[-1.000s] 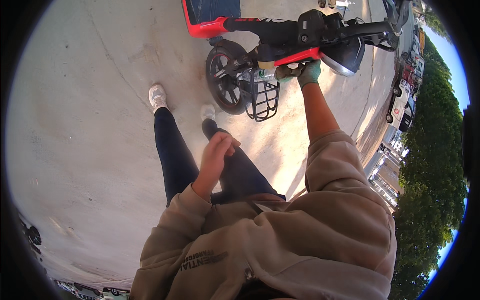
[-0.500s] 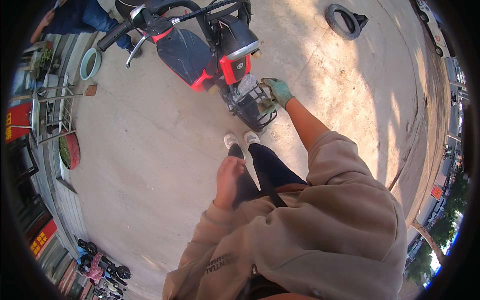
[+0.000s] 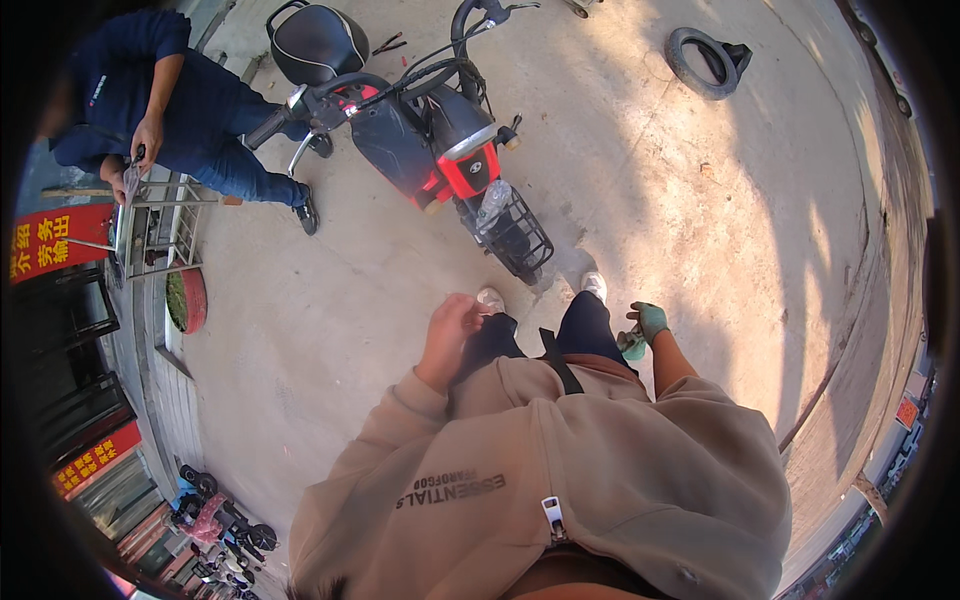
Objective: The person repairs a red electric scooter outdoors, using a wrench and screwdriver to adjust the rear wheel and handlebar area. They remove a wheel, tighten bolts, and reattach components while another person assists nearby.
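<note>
My bare left hand hovers before my left thigh with its fingers loosely curled and nothing visible in them. My right hand, in a green work glove, is beside my right thigh. Its fingers are closed on a second, crumpled green glove that hangs below them. In front of me stands a red and black electric scooter. The black wire basket at its near end holds a crumpled clear plastic bag. Neither hand touches the scooter.
At the left a person in dark blue holds a small object. A metal rack and a red-rimmed planter stand below. A loose tyre lies far right. Parked scooters line the lower left.
My right hand has come back from the basket to my right side, carrying the crumpled glove. My left hand stays near my thigh. The person at the left shows more fully.
</note>
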{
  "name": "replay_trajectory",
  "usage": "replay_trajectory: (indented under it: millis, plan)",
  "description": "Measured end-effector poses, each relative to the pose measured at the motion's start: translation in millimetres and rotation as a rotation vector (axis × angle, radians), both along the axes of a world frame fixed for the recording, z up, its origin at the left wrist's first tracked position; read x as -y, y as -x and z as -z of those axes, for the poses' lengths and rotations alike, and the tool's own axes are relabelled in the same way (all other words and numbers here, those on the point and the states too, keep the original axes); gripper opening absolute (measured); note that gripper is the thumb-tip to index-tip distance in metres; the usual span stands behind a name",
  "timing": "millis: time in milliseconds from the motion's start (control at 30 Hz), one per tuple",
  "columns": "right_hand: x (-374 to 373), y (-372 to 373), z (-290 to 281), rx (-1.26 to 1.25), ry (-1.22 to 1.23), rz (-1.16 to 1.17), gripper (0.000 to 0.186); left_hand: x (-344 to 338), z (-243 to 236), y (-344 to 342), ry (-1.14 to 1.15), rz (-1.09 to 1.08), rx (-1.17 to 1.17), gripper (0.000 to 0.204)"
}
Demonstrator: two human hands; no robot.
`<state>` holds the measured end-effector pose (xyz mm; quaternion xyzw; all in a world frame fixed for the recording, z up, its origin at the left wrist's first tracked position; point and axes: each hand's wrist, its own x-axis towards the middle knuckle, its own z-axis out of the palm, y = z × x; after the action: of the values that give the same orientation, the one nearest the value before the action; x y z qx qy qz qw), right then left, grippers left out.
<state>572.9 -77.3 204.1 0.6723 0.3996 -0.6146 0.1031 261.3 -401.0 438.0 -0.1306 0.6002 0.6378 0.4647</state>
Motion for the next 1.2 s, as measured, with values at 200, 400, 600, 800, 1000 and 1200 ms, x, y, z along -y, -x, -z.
replay_trajectory:
  millis: [200,400,600,800,1000,1200]
  plan:
    - [-91.4,1.0,-20.4,-0.170,0.176,-0.052,0.037,-76.4,-8.7,-21.9,0.009,-0.077,-0.080,0.017]
    - [-248.5,18.2,-43.4,-0.187,0.011,-0.422,0.038,-216.9,-21.8,-104.2,-0.047,-0.215,0.038,0.017]
    - [-381.5,44.3,-77.8,-0.195,-0.061,-0.161,0.031,-299.9,-43.1,-109.9,-0.038,-0.111,-0.204,0.023]
    - [-379.0,129.8,-84.7,-0.333,0.012,-0.338,0.027,-340.2,-51.6,-78.0,0.018,-0.213,-0.163,0.025]
    - [-393.0,191.1,-92.1,-0.549,-0.027,-0.783,0.026,-415.3,-39.1,-14.2,-0.103,-0.135,-0.187,0.023]
    - [-482.0,169.7,-73.2,-0.211,-0.012,-0.556,0.034,-454.5,-40.5,26.6,-0.182,-0.125,-0.289,0.020]
